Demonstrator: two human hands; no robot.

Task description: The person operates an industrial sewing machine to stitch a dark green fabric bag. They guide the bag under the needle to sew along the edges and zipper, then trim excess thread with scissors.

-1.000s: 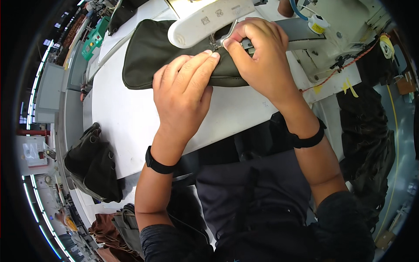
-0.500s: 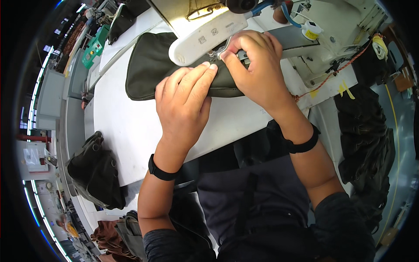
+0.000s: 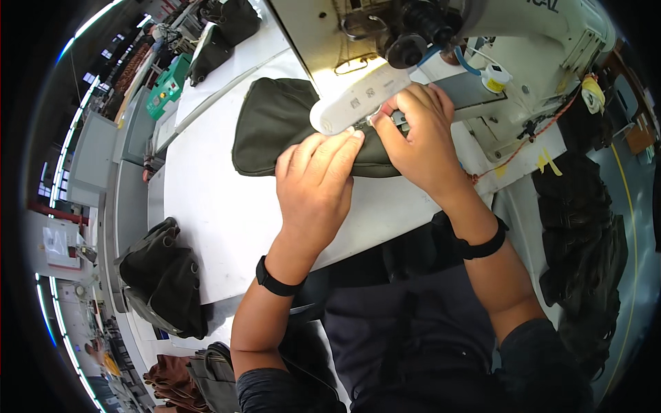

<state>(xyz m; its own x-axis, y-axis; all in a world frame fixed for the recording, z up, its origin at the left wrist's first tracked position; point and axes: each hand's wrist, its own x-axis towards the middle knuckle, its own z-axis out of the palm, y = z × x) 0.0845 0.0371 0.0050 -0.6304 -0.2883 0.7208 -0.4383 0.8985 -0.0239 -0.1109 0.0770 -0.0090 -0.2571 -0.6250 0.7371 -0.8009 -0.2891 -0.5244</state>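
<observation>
A dark olive padded fabric piece (image 3: 265, 124) lies on the white worktable (image 3: 206, 213) under the needle area of a sewing machine (image 3: 523, 38). My left hand (image 3: 313, 189) lies on the piece with fingers stretched and held together, fingertips pressing just left of the presser foot. Thumb and fingers of my right hand (image 3: 423, 138) are curled closed at a small metal fitting (image 3: 375, 118) beside the foot; what exactly is pinched is hidden. A pale elongated guard (image 3: 351, 103) overhangs both hands and hides part of the needle area.
A dark bag (image 3: 158, 275) sits at the table's left edge. A green device (image 3: 165, 89) and more bags (image 3: 220, 27) are at back left. Brown and grey bags (image 3: 169, 378) lie lower left, dark fabric (image 3: 578, 241) hangs at right. Small distant figures are at far left.
The view has shifted, so table, machine and hands appear lower and more of the machine head shows. Both hands stay at the presser foot, with little visible movement against the fabric.
</observation>
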